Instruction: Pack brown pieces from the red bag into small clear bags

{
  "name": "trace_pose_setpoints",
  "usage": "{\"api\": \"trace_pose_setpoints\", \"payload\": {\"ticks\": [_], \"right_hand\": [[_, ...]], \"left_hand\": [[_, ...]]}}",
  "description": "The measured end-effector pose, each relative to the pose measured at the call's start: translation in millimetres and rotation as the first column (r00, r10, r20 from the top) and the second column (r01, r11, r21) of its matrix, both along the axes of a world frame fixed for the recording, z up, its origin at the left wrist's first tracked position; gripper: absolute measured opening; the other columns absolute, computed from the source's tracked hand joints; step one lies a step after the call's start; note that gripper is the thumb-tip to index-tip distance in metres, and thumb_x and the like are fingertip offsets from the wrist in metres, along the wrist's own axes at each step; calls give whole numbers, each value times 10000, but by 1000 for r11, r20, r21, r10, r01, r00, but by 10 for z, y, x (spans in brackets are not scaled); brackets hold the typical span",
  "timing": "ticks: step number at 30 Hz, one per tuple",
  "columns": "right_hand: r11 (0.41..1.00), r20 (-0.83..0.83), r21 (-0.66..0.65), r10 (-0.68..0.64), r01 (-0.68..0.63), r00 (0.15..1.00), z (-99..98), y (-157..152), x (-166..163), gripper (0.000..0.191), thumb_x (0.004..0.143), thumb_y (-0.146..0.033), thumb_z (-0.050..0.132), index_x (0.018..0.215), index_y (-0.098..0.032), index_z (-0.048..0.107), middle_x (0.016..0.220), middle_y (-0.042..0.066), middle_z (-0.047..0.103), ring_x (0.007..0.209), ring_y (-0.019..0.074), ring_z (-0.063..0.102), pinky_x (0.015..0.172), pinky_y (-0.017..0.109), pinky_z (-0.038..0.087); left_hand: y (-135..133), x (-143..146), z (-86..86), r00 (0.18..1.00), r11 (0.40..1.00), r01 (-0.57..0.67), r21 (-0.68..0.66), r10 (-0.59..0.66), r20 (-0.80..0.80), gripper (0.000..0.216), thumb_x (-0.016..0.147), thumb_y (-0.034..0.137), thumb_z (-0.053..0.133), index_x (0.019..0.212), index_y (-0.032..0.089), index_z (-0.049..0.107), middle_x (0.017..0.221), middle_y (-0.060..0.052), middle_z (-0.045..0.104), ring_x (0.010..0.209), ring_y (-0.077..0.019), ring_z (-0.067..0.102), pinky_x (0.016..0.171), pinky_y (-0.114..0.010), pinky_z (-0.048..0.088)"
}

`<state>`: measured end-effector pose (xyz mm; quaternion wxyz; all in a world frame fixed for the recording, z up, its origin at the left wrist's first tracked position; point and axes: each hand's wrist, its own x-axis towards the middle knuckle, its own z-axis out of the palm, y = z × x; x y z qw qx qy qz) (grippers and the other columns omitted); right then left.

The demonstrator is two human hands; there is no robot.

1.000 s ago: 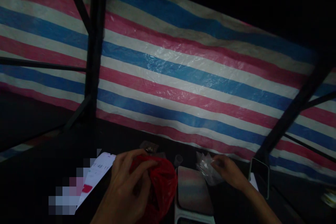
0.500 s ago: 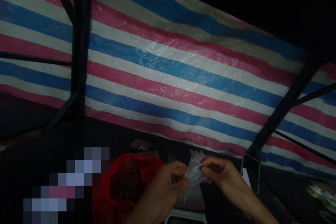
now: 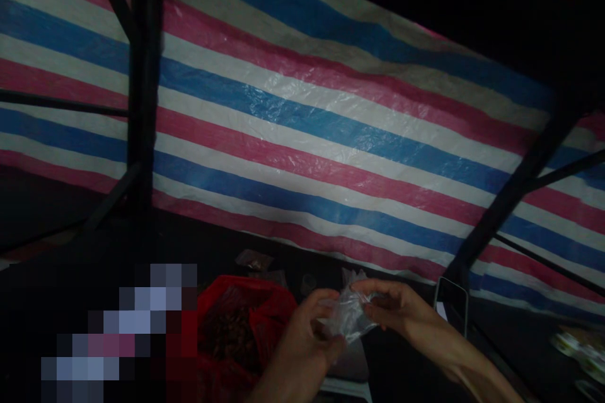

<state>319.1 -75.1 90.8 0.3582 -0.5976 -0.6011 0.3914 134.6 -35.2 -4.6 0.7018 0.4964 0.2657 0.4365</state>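
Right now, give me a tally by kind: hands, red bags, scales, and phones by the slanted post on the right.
Hands: 2 (left hand, right hand)
Red bag: 1
Scale: 1, partly hidden
Phone: 1
Total: 5
I can't tell how many bags make up the clear plastic between the hands.

Crinkled, shiny plastic bag, glossy plastic sheeting
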Motion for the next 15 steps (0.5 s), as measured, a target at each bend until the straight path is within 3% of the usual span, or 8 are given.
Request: {"api": "trace_pose_setpoints", "payload": {"ticks": [4,7,9,12,14,15], "right_hand": [[999,-10,26,-40,40,999,-13,2,30,580,734,-604,857,1147,-202,786,950,63,779,760,180,614,683,296,429],[1000,-3,13,-5,5,1000,-21,16,77,545,766,-578,840,1154,-203,768,996,74,782,815,199,653,709,309,454],[999,2,30,14,-14,1000,-53,103,144,519,774,-533,836,1167,-204,756,1029,76,777,851,211,681,722,314,482],[996,211,90,-32,13,977,-152,418,276,458,832,-426,780,1218,-184,731,1037,72,765,882,221,712,744,325,538],[992,404,121,-83,36,911,-240,700,341,346,911,-340,707,1199,-149,726,1039,83,756,917,233,725,798,350,574],[991,461,128,-99,45,882,-286,836,357,312,944,-322,686,1196,-141,718,1046,87,749,930,235,725,821,367,587]], "left_hand": [[-24,-45,111,999,997,46,-57,-46,15,543,669,537,838,1033,152,716,837,-24,699,732,-155,620,681,-278,448],[9,-29,64,1000,998,0,-64,-2,-24,634,714,718,745,936,123,737,791,-45,706,649,-144,602,630,-282,444],[15,28,-38,998,995,-41,-88,38,-40,711,704,733,733,1041,108,728,870,-90,752,672,-174,662,642,-298,481],[-58,133,-184,987,985,-146,-87,139,-85,837,790,656,680,1394,87,569,1090,-169,781,678,-201,721,630,-319,521],[-149,161,-201,954,969,-247,20,247,-169,766,879,554,612,1493,110,499,1204,-195,770,679,-216,739,616,-335,535],[-194,151,-177,930,953,-287,103,302,-208,671,910,501,583,1470,134,543,1218,-187,774,746,-237,763,660,-344,555]]}}
